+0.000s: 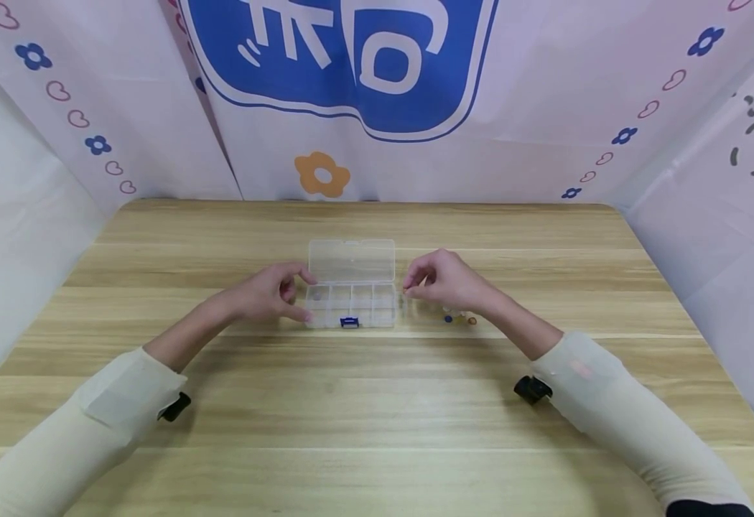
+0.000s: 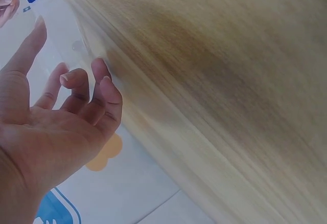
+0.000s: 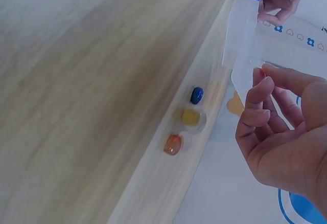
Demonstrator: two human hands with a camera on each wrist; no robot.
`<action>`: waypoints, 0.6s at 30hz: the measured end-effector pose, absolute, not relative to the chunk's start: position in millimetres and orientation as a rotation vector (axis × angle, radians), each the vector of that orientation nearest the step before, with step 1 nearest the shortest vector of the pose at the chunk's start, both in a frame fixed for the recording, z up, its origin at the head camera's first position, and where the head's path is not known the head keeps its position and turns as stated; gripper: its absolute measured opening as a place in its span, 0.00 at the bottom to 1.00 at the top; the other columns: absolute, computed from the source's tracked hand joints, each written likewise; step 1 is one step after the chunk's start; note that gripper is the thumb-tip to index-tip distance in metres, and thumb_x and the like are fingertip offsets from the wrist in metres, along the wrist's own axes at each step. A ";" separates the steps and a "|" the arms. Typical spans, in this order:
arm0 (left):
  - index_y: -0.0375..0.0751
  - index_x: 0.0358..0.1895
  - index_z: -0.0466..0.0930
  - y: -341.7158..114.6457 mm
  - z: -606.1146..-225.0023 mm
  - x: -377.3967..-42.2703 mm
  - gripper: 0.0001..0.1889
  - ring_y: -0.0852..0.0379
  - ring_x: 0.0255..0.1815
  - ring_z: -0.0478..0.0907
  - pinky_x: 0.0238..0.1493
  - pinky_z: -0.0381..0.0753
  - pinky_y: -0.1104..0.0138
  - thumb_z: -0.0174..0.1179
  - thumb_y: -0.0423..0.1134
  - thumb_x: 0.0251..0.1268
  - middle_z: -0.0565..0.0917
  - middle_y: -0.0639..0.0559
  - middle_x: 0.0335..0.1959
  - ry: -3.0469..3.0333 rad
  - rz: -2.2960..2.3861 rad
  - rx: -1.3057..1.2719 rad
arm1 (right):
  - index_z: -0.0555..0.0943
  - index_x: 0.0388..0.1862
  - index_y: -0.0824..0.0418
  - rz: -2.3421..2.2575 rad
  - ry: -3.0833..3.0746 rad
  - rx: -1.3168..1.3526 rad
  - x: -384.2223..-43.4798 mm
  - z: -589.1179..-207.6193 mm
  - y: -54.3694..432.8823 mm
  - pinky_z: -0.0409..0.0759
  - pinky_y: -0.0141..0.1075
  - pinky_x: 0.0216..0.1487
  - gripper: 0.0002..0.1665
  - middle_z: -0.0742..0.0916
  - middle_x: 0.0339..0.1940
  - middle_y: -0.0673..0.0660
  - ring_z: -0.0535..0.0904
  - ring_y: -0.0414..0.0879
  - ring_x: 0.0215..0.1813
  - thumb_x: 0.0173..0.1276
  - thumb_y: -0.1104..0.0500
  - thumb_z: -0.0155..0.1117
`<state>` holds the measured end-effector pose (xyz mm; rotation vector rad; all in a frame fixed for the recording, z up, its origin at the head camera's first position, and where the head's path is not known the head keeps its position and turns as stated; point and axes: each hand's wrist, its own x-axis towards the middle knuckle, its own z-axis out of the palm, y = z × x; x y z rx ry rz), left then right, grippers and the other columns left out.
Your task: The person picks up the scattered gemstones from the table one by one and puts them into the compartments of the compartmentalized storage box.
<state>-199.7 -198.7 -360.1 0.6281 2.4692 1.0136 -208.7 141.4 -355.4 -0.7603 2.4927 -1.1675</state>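
Observation:
A clear plastic compartment box [image 1: 362, 316] lies on the table, its lid [image 1: 351, 261] tipped back and its blue latch [image 1: 349, 322] facing the person. My left hand [image 1: 272, 291] holds its left end between thumb and index finger, the other fingers loosely curled. A small clear bead [image 2: 76, 46] shows in the box near that end. Just off the box's right end, my right hand [image 1: 444, 280] pinches a tiny orange piece [image 3: 264, 72] between thumb and index finger; fingertips mostly hide it. Below that hand lie a blue bead [image 3: 197, 95], a yellow bead [image 3: 191, 117] and an orange-brown bead [image 3: 172, 144].
Clear beads [image 3: 203, 120] lie among the coloured ones on the wooden table [image 1: 351, 402]. Behind the table's far edge hangs a white printed cloth [image 1: 532, 143]. Black wrist mounts [image 1: 533, 389] stick out from both sleeves.

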 end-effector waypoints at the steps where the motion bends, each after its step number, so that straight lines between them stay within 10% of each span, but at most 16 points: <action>1: 0.28 0.59 0.75 -198.6 -360.3 -199.7 0.28 0.54 0.29 0.66 0.30 0.67 0.67 0.76 0.33 0.59 0.70 0.50 0.26 2.469 1.013 0.627 | 0.87 0.39 0.65 -1.167 2.491 -0.765 -208.3 -355.0 140.3 0.80 0.36 0.38 0.02 0.90 0.36 0.55 0.84 0.47 0.39 0.71 0.66 0.70; 18: 0.27 0.61 0.74 -198.1 -358.5 -199.2 0.29 0.54 0.30 0.66 0.30 0.68 0.67 0.76 0.33 0.60 0.70 0.50 0.27 2.456 1.010 0.610 | 0.86 0.37 0.66 -1.185 2.453 -0.865 -213.5 -352.0 115.2 0.80 0.35 0.41 0.03 0.89 0.36 0.54 0.84 0.45 0.41 0.71 0.65 0.70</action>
